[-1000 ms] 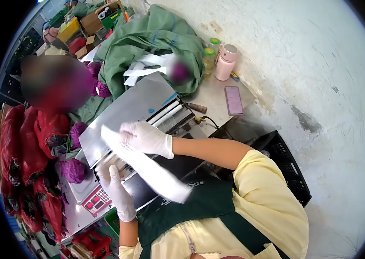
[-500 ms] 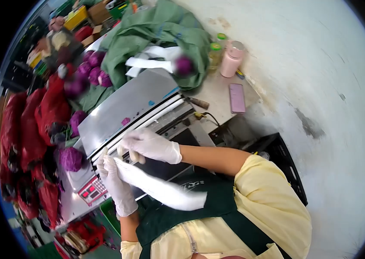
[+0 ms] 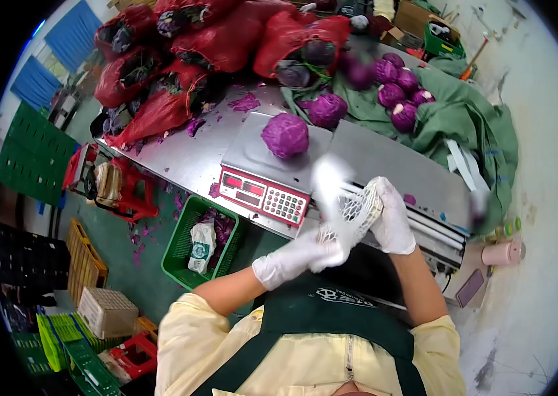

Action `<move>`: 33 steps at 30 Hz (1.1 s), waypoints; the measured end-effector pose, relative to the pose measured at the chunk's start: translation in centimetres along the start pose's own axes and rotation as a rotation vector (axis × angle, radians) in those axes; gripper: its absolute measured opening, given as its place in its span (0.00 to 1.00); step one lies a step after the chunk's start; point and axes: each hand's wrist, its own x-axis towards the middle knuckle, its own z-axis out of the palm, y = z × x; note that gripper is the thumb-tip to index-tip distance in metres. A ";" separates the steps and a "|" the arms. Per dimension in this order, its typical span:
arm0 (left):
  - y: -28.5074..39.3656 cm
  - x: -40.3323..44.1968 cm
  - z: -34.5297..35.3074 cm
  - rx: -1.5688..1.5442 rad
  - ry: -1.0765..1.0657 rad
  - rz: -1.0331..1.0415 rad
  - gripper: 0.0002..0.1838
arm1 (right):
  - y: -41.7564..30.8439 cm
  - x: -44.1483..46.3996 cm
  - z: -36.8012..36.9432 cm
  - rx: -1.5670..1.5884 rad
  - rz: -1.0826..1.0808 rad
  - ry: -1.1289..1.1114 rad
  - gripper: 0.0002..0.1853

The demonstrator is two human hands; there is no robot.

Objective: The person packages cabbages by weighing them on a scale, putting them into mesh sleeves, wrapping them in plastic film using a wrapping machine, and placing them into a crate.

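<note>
A white mesh sleeve is stretched between my gloved hands, its upper end blurred by motion. My left hand is closed on its lower end. At the other side of the mesh, my right hand grips its edge with bent fingers. Beyond them a purple cabbage rests on the plate of a scale with a red keypad. The wrapping machine, with its metal top and white rollers, stands just past my right hand.
Red net bags of cabbages lie at the back left of the table. More cabbages sit on green cloth. A green crate stands below the scale. A pink bottle and a phone are at the right.
The view has swung left, bringing the scale and its cabbage to the middle. The white sleeve, earlier a hanging flat strip, is now spread between both hands with its mesh showing.
</note>
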 end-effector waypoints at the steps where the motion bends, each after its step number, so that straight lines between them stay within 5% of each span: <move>1: -0.8 -0.4 -2.7 0.094 -0.082 -0.086 0.29 | 0.5 2.2 -1.1 -0.124 0.065 -0.054 0.07; 2: -1.3 0.5 -5.8 0.058 0.033 -0.094 0.23 | 0.7 3.7 -0.4 -0.523 0.075 -0.154 0.06; 3: -0.6 1.5 -9.0 0.099 0.179 -0.016 0.18 | 1.8 5.8 -0.7 -0.822 0.189 -0.278 0.13; 5: 2.4 4.3 -15.2 0.272 0.511 0.219 0.09 | 2.0 9.9 0.3 -1.607 0.052 -0.482 0.28; 6: 4.1 6.2 -18.0 0.302 0.644 0.457 0.09 | 2.3 13.5 0.8 -1.750 0.096 -0.590 0.35; 7: 6.1 8.2 -20.6 0.481 0.796 0.526 0.08 | 2.2 16.3 2.6 -1.690 0.145 -0.503 0.31; 8: 8.1 9.8 -22.0 0.781 0.984 0.534 0.10 | 2.7 19.5 3.6 -1.711 -0.123 -0.470 0.25; 11: 9.8 15.1 -26.9 1.058 1.178 0.429 0.16 | 4.8 28.4 5.5 -1.744 -0.312 0.041 0.22; 13: 8.5 18.2 -30.1 1.497 1.032 0.148 0.15 | 7.9 32.6 3.3 -1.815 -0.139 0.055 0.25; 15: 6.5 18.8 -29.4 1.491 0.824 0.147 0.15 | 10.8 33.5 1.7 -1.636 0.159 0.010 0.28; 16: 5.3 18.4 -29.0 1.433 0.807 0.361 0.15 | 11.9 32.5 1.9 -1.646 0.155 0.005 0.28; 17: 4.2 18.0 -28.5 1.367 0.786 0.571 0.15 | 13.1 31.4 2.2 -1.301 0.118 -0.014 0.25; 19: 4.0 17.1 -27.3 1.391 0.788 0.461 0.17 | 14.9 29.6 2.1 -0.610 0.051 -0.050 0.20; 21: 2.4 15.7 -25.9 0.264 0.430 0.502 0.22 | 13.7 25.1 3.0 -0.730 -0.007 0.007 0.16; 22: 2.1 14.7 -24.9 -0.256 0.312 0.399 0.25 | 10.8 21.3 6.6 -0.616 0.078 0.022 0.15; 23: 3.9 12.2 -22.6 -0.658 0.154 0.154 0.29 | 7.9 19.0 8.6 -0.866 0.196 0.072 0.15; 25: 5.6 8.1 -19.8 -0.756 0.078 -0.011 0.33 | 7.5 15.9 7.5 -0.728 -0.092 -0.174 0.13; 27: 2.3 7.2 -20.6 -0.675 0.028 0.005 0.37 | 3.6 11.3 9.1 -0.619 0.173 -0.080 0.13; 29: 2.3 5.4 -18.6 -0.563 0.094 -0.079 0.41 | 2.9 8.1 8.0 -0.524 0.106 -0.103 0.14; 33: 0.4 4.1 -16.0 -0.530 0.199 -0.211 0.36 | -0.2 3.8 3.4 -0.313 0.856 -0.402 0.22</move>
